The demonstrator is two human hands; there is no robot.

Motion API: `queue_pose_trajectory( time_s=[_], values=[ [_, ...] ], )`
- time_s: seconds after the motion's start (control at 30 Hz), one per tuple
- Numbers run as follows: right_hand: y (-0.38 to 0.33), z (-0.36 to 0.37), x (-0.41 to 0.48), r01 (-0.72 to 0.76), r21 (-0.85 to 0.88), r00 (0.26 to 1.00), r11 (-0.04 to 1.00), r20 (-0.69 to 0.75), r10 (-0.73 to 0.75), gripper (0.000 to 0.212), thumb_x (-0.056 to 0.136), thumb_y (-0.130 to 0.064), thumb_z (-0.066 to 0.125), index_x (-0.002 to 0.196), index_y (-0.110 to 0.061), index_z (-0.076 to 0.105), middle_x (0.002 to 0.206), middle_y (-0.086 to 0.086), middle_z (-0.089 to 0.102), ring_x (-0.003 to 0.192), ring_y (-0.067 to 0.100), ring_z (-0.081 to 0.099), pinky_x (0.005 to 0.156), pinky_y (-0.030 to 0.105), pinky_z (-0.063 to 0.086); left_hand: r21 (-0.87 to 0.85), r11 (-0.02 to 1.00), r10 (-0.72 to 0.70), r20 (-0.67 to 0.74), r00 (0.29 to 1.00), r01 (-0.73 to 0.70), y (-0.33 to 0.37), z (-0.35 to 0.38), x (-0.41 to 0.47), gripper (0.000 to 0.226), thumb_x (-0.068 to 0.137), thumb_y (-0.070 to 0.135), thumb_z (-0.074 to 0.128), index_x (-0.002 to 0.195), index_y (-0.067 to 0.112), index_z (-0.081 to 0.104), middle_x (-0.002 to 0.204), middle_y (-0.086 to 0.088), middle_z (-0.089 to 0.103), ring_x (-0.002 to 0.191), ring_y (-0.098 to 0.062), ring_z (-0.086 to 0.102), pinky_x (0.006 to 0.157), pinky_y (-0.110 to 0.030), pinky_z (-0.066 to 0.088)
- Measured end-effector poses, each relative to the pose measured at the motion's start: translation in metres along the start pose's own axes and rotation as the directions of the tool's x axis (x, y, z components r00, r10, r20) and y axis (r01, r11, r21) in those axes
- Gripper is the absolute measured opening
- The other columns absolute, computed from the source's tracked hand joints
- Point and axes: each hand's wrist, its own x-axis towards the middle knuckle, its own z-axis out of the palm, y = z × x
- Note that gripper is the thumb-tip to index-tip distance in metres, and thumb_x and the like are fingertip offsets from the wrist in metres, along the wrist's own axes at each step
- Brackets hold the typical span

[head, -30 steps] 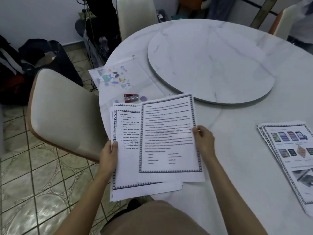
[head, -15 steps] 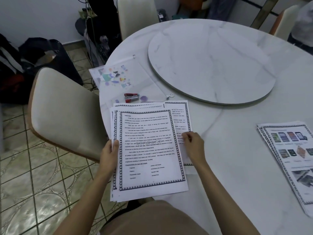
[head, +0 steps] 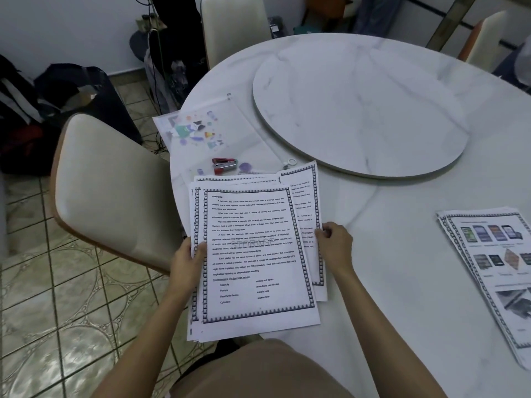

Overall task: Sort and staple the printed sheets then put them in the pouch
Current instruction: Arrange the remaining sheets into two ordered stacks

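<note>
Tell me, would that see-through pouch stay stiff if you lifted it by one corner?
Probably not: the pouch looks like thin, see-through plastic lying flat, so it would likely droop. It seems light, and may slide easily on the smooth table. The stapler resting on it would probably slip off.

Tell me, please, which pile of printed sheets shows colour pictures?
The untouched pile on the right of the table; the held sheets show only black text.

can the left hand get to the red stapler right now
Probably yes: the red stapler lies uncovered on the pouch beyond the sheets, though the left hand is gripping those sheets.
</note>
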Motion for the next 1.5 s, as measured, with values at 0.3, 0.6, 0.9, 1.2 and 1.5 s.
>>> queue_pose_trajectory(
  time_s=[0.3, 0.6, 0.9, 1.2, 1.5],
  values=[
    [0.022, -0.092, 0.013, -0.004, 0.031, 0.963, 1.0, -0.271, 0.012, 0.024, 0.092, -0.013, 0.052, 0.107, 0.003, 0.062, 0.106, 0.023, 0.065, 0.099, 0.031, 0.059, 0.076, 0.021, 0.033, 0.025, 1.0, 0.006, 0.005, 1.0, -0.006, 0.003, 0.003, 0.0, 0.028, 0.098, 0.02, 0.04, 0.113, 0.001, 0.054, 0.108, -0.014, 0.062, 0.096, -0.026, 0.058, 0.083, -0.035, 0.046],
    [0.032, -0.166, 0.025, -0.032, 0.238, 0.846, 0.971, -0.511, 0.153, 0.031, 0.092, -0.016, 0.053, 0.112, 0.006, 0.058, 0.116, 0.025, 0.061, 0.097, 0.022, 0.057, 0.076, 0.011, 0.041, 0.082, 0.994, 0.064, 0.038, 0.997, -0.067, 0.02, 0.013, 0.006, 0.031, 0.097, 0.023, 0.04, 0.122, 0.006, 0.05, 0.104, -0.003, 0.058, 0.092, -0.021, 0.057, 0.076, -0.031, 0.044],
    [-0.001, -0.12, 0.014, 0.084, 0.332, 0.933, 0.939, -0.356, 0.042, 0.023, 0.092, -0.017, 0.053, 0.105, 0.0, 0.062, 0.095, 0.01, 0.063, 0.084, 0.019, 0.057, 0.06, 0.004, 0.044, 0.067, 0.992, 0.104, 0.034, 0.994, -0.107, 0.027, 0.0, 0.018, 0.022, 0.095, 0.02, 0.047, 0.113, 0.015, 0.059, 0.111, -0.004, 0.064, 0.099, -0.021, 0.06, 0.091, -0.04, 0.049],
    [-0.032, -0.031, -0.03, -0.012, 0.447, 0.999, 0.894, -0.031, 0.029, 0.011, 0.091, -0.017, 0.055, 0.094, -0.009, 0.062, 0.089, 0.006, 0.068, 0.08, 0.017, 0.063, 0.073, 0.021, 0.052, -0.134, 0.99, 0.07, 0.154, 0.986, -0.049, 0.047, 0.015, 0.008, 0.03, 0.094, 0.03, 0.047, 0.12, 0.015, 0.054, 0.102, 0.006, 0.064, 0.094, -0.015, 0.062, 0.082, -0.033, 0.051],
    [-0.025, -0.002, -0.044, 0.01, 0.26, 1.0, 0.966, 0.008, -0.012, 0.007, 0.089, -0.013, 0.057, 0.093, -0.014, 0.063, 0.082, 0.001, 0.065, 0.064, 0.002, 0.058, 0.058, 0.001, 0.042, -0.091, 0.994, 0.058, 0.014, 0.998, -0.056, 0.02, -0.022, 0.022, 0.019, 0.094, 0.02, 0.049, 0.11, 0.015, 0.059, 0.104, -0.003, 0.064, 0.097, -0.022, 0.061, 0.082, -0.034, 0.051]
  ],
)
